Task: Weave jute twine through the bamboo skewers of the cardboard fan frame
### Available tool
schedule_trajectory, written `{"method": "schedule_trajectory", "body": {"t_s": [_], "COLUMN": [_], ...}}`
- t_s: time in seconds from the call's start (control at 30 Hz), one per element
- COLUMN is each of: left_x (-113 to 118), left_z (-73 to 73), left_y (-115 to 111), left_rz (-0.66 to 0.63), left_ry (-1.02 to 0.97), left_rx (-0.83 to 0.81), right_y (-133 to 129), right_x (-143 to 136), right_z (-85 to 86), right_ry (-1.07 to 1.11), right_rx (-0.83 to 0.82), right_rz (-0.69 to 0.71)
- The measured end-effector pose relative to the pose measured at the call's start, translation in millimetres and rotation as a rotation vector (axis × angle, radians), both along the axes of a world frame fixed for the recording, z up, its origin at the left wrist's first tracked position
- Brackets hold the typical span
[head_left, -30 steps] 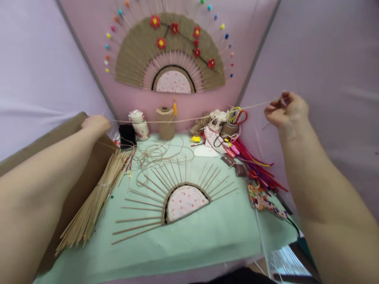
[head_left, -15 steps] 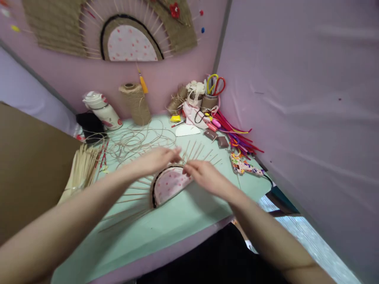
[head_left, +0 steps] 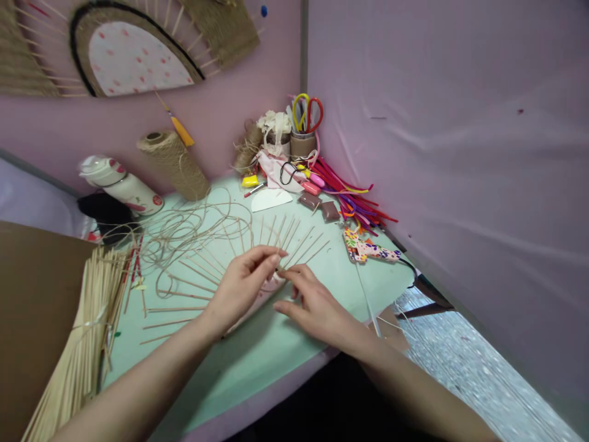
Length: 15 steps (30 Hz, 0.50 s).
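Bends left hand [head_left: 251, 279] over the half-round fan frame of pink-dotted cloth and thin wooden sticks [head_left: 260, 301], with thumb and fingertips nearly closed; cannot tell what is between them. Reaches right hand [head_left: 317, 304] to the same frame, half open, with thumb apart from the fingers; cannot tell about any hold. Has this frame lying on the pale green tabletop [head_left: 343, 288], near loose beige twine [head_left: 197, 221]. Shows on the red-patterned white bottle [head_left: 124, 189] a round red mark, too small for reading
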<state>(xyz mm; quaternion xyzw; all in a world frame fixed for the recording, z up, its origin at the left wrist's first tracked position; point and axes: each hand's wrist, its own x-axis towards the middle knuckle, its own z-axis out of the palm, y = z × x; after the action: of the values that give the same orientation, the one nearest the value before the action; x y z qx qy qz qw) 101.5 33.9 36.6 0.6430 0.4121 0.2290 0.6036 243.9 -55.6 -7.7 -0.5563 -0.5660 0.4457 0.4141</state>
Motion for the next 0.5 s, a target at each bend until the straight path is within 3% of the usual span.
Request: {"method": "schedule_trajectory", "body": {"t_s": [0.13, 0.2, 0.3, 0.37, 0.43, 0.5], "left_x": [-0.1, 0.4, -2.3, -8.6, -17.1, -22.6], "left_z": [-9.0, -18.7, -33.3, -37.6, -32.2, -13.7], "left_y": [-17.7, -32.0, -49.3, -49.0, -33.9, -5.4], "left_rz": [-0.329, -0.398, -0.396, -0.36, -0.31, -0.295], "left_ry": [0.3, 0.398, 0.485, 0.511, 0.556, 0.638], "left_rx": [0.442, 0.563, 0.674, 0.688, 0.698, 0.777], "right_y": [-10.1, -14.8, -22.9, -28.2, -30.2, -25.3], "right_x": [19.3, 20.7, 20.7, 25.2, 35.1, 48.6], "right_z": [-3.7, -8.8, -16.9, -19.6, -18.1, -9.7], "right_ry": [0.418, 0.571, 0.627, 0.635, 0.66, 0.712], "right_rx": [-0.186, -0.274, -0.297, -0.294, -0.287, -0.263], "right_rz": [-0.012, -0.091, -0.238, -0.274, -0.298, -0.315]}}
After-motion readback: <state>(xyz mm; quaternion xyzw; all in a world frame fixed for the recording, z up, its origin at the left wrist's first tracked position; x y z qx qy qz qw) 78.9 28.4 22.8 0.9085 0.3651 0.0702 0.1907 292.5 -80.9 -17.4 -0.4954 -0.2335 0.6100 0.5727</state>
